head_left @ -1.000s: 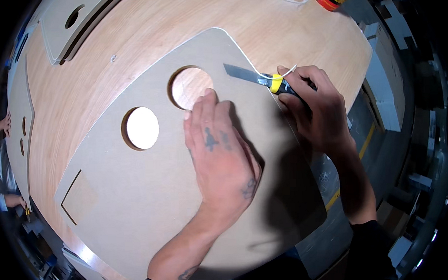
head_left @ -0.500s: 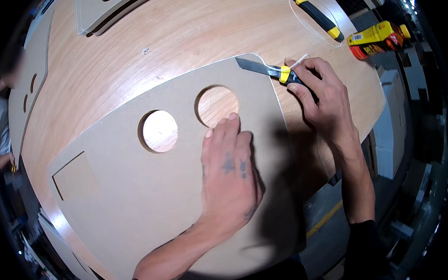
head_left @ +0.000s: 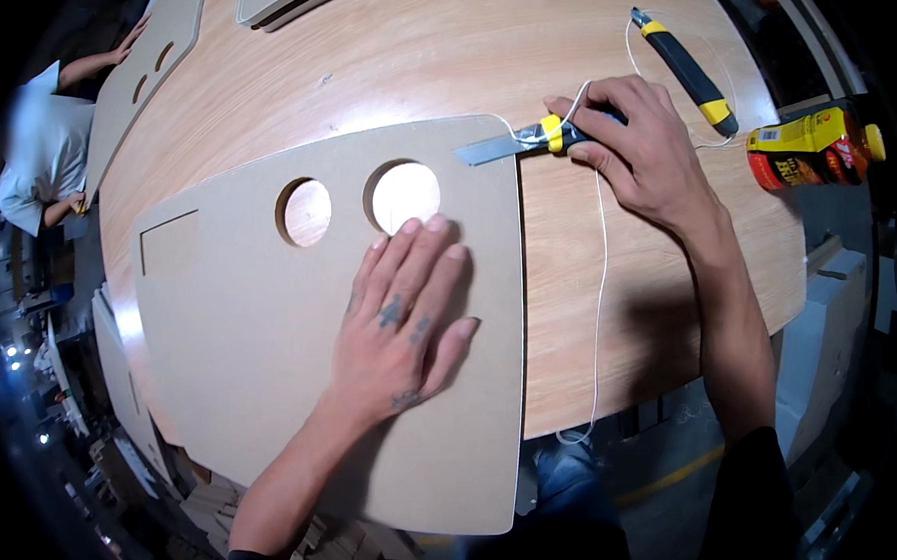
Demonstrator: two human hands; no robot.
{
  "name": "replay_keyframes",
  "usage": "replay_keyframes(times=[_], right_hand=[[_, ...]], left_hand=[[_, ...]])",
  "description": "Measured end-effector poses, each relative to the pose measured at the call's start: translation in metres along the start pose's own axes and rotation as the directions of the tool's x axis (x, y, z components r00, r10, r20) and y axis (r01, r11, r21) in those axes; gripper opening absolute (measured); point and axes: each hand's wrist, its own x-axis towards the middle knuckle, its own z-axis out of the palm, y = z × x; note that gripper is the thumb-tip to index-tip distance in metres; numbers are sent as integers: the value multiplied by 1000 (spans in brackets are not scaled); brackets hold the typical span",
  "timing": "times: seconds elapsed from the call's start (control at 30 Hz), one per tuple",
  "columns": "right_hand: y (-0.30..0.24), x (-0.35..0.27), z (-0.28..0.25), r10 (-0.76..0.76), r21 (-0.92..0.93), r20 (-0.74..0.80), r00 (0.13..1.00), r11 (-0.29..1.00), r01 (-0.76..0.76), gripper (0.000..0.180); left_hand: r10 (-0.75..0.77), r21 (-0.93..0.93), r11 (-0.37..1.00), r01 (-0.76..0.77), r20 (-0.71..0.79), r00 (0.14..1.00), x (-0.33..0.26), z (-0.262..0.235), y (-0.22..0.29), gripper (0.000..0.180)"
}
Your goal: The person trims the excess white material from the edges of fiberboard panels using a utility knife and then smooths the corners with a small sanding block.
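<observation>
A flat tan board (head_left: 270,328) with two round cut-outs and an L-shaped groove lies on the wooden table. My left hand (head_left: 401,327) rests spread on the board, fingertips at the lower rim of the right cut-out. In my right hand (head_left: 637,137) is a black and yellow utility knife (head_left: 554,133), its blade out over the board's far right corner. A thin white strip (head_left: 601,273) runs from that corner past the knife and my fingers, then hangs down to the table's near edge.
Far right on the wooden table (head_left: 573,375) lie a second utility knife (head_left: 687,74) and a yellow and red bottle (head_left: 808,151). More cut boards (head_left: 291,2) sit at the far edge. At far left another person (head_left: 52,147) touches a board (head_left: 150,83).
The board's right edge stands more upright in view and the board sits farther left. My left hand's thumb has spread out. A long white strip now hangs below my right hand.
</observation>
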Motion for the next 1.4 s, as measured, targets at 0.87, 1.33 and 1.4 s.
replay_keyframes(times=[0.87,1.33,1.4], right_hand=[[-16,-7,-9,29,117,102,994,992,-41,40],[-16,-4,-15,111,184,126,986,974,-134,39],[-10,-6,-16,129,152,136,982,977,-149,40]], left_hand=[[-371,150,927,343,247,895,-107,52,159,76],[-571,-183,746,640,317,757,-189,44,288,54],[-417,-455,607,652,517,748,-219,35,269,64]])
